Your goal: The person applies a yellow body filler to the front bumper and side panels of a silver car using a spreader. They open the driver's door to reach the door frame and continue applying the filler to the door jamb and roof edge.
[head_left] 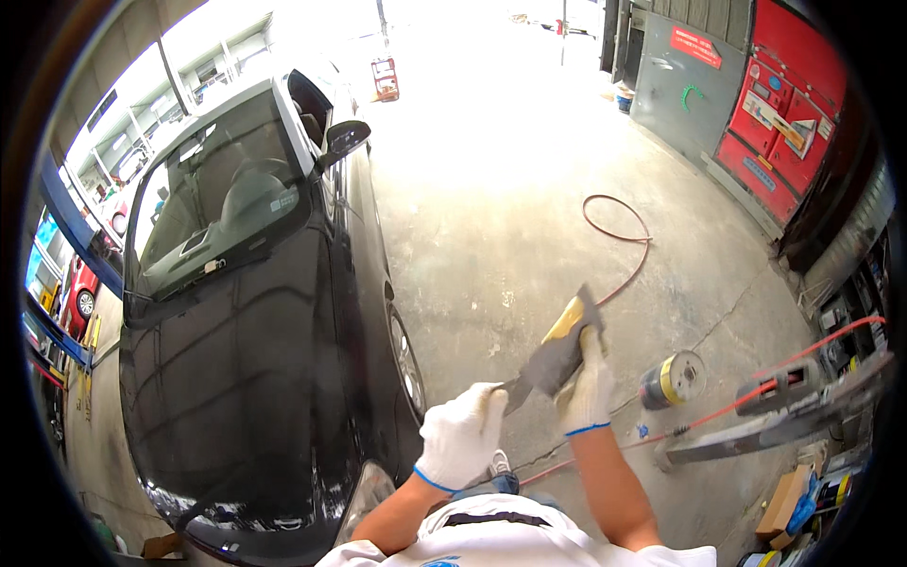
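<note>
Head view: right fingers around paste-smeared plate

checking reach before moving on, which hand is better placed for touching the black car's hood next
Probably the left hand: it is closer to the hood, on that side of the body. The right hand is farther off, gripping a dark flat tool with yellow paste.

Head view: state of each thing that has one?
Left hand: gloved, closed on blade
Right hand: gloved, gripping plate
Blade: by plate, contact unclear
Plate: tilted, yellow paste on it
Hood: shut
Mirror: folded out
Hose: loosely looped
Can: looks upright
Red cabinet: looks shut
</note>
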`<state>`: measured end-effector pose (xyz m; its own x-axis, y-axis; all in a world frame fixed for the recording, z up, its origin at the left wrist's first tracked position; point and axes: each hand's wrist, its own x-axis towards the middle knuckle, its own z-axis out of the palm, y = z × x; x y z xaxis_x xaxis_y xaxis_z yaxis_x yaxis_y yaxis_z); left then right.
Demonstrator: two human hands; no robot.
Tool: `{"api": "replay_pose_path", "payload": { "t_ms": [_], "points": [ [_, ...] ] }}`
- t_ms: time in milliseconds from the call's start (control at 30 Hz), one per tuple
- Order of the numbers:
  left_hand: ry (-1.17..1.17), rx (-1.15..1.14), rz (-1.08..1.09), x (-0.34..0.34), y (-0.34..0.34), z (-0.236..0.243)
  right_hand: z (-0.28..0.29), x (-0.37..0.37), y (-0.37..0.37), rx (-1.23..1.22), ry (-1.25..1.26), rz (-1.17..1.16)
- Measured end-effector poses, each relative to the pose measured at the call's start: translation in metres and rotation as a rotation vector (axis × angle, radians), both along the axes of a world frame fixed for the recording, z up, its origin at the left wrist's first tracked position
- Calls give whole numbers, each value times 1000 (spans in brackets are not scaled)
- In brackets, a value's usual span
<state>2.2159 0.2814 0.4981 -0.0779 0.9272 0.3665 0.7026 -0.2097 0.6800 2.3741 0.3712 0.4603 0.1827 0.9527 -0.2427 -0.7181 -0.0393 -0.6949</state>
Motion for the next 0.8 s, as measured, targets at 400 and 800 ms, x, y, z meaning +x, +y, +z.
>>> {"api": "replay_pose_path", "payload": {
  "t_ms": [400,800],
  "points": [
    [-518,37,293,-40,309,-1,59,7,320,780,-557,809],
    [-819,197,514,-36,642,10,103,-13,697,912,-736,1092]
  ]
}}
